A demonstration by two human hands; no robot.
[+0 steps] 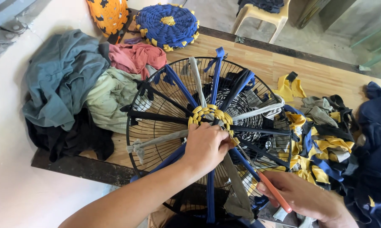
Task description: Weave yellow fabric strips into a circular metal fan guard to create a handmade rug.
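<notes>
A round black wire fan guard (pixel 156 84) lies on a wooden table, strung with blue, grey and black fabric strips like spokes. At its hub sits a small woven ring of yellow fabric (pixel 210 113). My left hand (pixel 205 145) rests on the hub, fingers pressing the weave at its lower edge. My right hand (pixel 306 196), at the lower right, holds an orange-handled tool (pixel 275 192) whose thin metal shaft points up toward the hub.
Piled clothes (pixel 72 84) in grey, pale green, pink and black lie left. Cut yellow, blue and grey fabric strips (pixel 321 139) heap at the right. A blue-and-yellow round woven mat (pixel 167 23) and an orange one (pixel 110 14) sit behind. A plastic chair (pixel 262 14) stands beyond.
</notes>
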